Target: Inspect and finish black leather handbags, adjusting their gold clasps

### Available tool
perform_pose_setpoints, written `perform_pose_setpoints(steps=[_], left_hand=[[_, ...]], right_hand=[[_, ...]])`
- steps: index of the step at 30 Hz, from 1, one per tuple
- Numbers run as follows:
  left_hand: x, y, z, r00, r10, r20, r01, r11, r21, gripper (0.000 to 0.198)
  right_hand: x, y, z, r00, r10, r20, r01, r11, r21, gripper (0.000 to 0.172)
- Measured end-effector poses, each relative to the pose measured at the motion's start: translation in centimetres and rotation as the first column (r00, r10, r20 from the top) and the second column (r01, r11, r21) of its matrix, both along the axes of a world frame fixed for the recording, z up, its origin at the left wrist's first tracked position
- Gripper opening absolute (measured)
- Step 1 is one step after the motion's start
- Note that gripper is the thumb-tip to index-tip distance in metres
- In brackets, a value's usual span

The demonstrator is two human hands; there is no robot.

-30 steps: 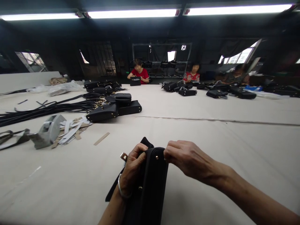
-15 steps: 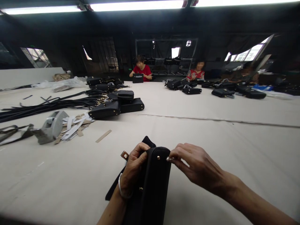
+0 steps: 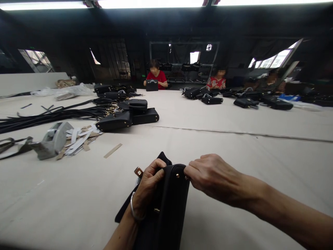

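A black handbag stands tilted on the table in front of me, its narrow side with a gold-coloured stud facing up toward me. My left hand is closed on the bag's edge, thumb on the outside. By that hand a brown tag with a metal clasp sticks out, and a small gold fitting shows lower down. My right hand is pinched at the bag's upper right corner. A small metal stud peeks out at its fingertips, mostly hidden by them.
At left stand a grey tape dispenser and a heap of paper strips. Black straps and stacked black bags lie beyond. Across the table, people sit among more bags. A seam crosses the tabletop.
My right fingers have closed in against the bag's corner and now cover most of the shiny stud that showed between them. My left hand keeps its hold. The view has shifted slightly.
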State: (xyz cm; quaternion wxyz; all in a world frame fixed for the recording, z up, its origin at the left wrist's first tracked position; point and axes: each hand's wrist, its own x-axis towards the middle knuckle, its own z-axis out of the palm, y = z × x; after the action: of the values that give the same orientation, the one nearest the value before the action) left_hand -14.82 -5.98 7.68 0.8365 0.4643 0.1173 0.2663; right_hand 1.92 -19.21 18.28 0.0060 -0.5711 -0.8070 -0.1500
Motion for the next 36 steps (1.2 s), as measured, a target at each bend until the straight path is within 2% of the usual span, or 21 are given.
perform_pose_setpoints(steps=[5, 9, 12, 14, 15, 16, 18, 20, 21, 22, 24, 28, 31, 33, 36], left_hand=[[-0.2, -0.2, -0.1, 0.999, -0.029, 0.029, 0.030, 0.999, -0.028, 0.018], [0.0, -0.3, -0.1, 1.000, -0.023, 0.006, 0.024, 0.998, -0.060, 0.020], [0.1, -0.1, -0.3, 0.999, -0.011, -0.041, 0.010, 1.000, -0.026, 0.021], [0.0, 0.1, -0.5, 0.998, 0.022, -0.063, -0.020, 0.999, 0.027, 0.022], [0.0, 0.2, -0.7, 0.996, 0.050, -0.067, -0.047, 0.998, 0.053, 0.021], [-0.2, 0.3, -0.9, 0.994, 0.092, -0.064, -0.087, 0.992, 0.086, 0.020], [-0.6, 0.6, -1.1, 0.973, 0.228, -0.039, -0.216, 0.957, 0.193, 0.017], [-1.1, 0.8, -1.0, 0.918, 0.395, 0.019, -0.376, 0.856, 0.354, 0.013], [-1.4, 0.9, -0.7, 0.883, 0.464, 0.064, -0.443, 0.783, 0.437, 0.011], [-1.6, 1.0, -0.4, 0.852, 0.512, 0.110, -0.490, 0.706, 0.511, 0.008], [-1.9, 0.9, 0.5, 0.807, 0.552, 0.208, -0.542, 0.555, 0.632, 0.004], [-2.4, 0.3, 2.2, 0.763, 0.519, 0.385, -0.575, 0.274, 0.771, 0.013], [-2.7, -0.2, 2.9, 0.741, 0.463, 0.485, -0.592, 0.111, 0.798, 0.018], [-2.8, -0.6, 3.2, 0.732, 0.446, 0.516, -0.594, 0.045, 0.804, 0.020], [-3.1, -1.4, 3.8, 0.730, 0.443, 0.521, -0.575, -0.014, 0.818, 0.022]], right_hand=[[0.3, 0.8, 0.0, 0.986, -0.074, -0.148, 0.053, 0.988, -0.144, 0.007], [0.4, 0.8, -0.4, 0.958, -0.078, -0.276, 0.041, 0.990, -0.138, 0.001], [0.2, 0.5, -1.5, 0.888, -0.134, -0.439, 0.080, 0.987, -0.139, 0.007], [-0.1, 0.2, -2.3, 0.783, -0.224, -0.580, 0.155, 0.974, -0.167, 0.006], [-0.4, 0.0, -2.7, 0.698, -0.287, -0.656, 0.207, 0.958, -0.199, 0.004], [-0.6, -0.2, -2.9, 0.580, -0.361, -0.730, 0.259, 0.932, -0.255, 0.003], [-1.2, -0.6, -3.2, 0.269, -0.513, -0.815, 0.301, 0.849, -0.435, 0.011], [-1.7, -0.9, -3.2, -0.027, -0.606, -0.795, 0.204, 0.775, -0.598, 0.018], [-1.9, -1.1, -3.0, -0.131, -0.625, -0.770, 0.132, 0.758, -0.638, 0.021], [-2.0, -1.1, -2.9, -0.203, -0.629, -0.750, 0.066, 0.755, -0.652, 0.025], [-2.3, -1.1, -2.4, -0.292, -0.609, -0.738, -0.017, 0.774, -0.633, 0.031], [-2.3, -0.8, -1.1, -0.355, -0.566, -0.744, -0.018, 0.800, -0.600, 0.036], [-2.1, -0.9, -0.2, -0.359, -0.576, -0.734, -0.029, 0.793, -0.608, 0.032], [-2.0, -1.2, 0.3, -0.357, -0.601, -0.715, -0.058, 0.778, -0.625, 0.028], [-1.9, -1.8, 1.1, -0.337, -0.646, -0.684, -0.074, 0.743, -0.665, 0.025]])
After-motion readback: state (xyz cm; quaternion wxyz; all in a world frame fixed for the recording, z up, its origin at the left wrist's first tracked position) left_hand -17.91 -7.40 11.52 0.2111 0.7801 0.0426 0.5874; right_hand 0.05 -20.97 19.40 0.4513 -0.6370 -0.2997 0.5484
